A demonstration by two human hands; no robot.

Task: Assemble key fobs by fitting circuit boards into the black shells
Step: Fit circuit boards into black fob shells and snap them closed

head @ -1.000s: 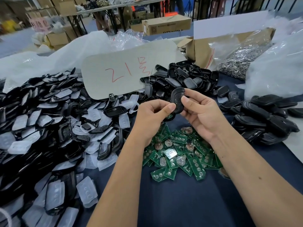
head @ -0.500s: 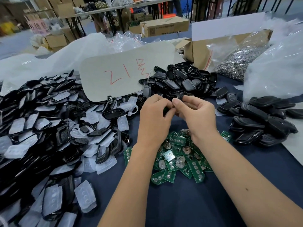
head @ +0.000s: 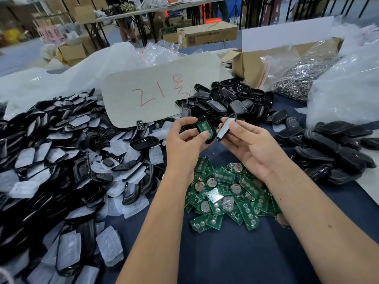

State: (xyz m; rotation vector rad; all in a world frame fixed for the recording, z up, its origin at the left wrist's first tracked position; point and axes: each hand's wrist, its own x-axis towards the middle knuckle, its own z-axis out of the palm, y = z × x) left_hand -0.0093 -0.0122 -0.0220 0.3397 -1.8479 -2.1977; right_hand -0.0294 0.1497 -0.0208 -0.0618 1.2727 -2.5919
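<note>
My left hand [head: 184,140] grips a black shell half [head: 211,138] with a green circuit board [head: 204,128] seated inside it, face up. My right hand [head: 248,144] pinches the other shell half [head: 224,128], which carries a translucent button pad and is tilted on edge just right of the first half. The two halves are apart by a small gap. Below my hands a heap of green circuit boards [head: 229,193] lies on the dark blue table.
A big pile of black shells with white pads [head: 61,160] fills the left. More black shells lie behind [head: 229,101] and at the right [head: 332,146]. A card marked in red [head: 158,93], a cardboard box with metal rings [head: 297,76] and plastic bags stand at the back.
One second ago both hands held one closed fob. Half a second ago they worked it close together. Now the fob is split into two halves, one in each hand, with the board showing.
</note>
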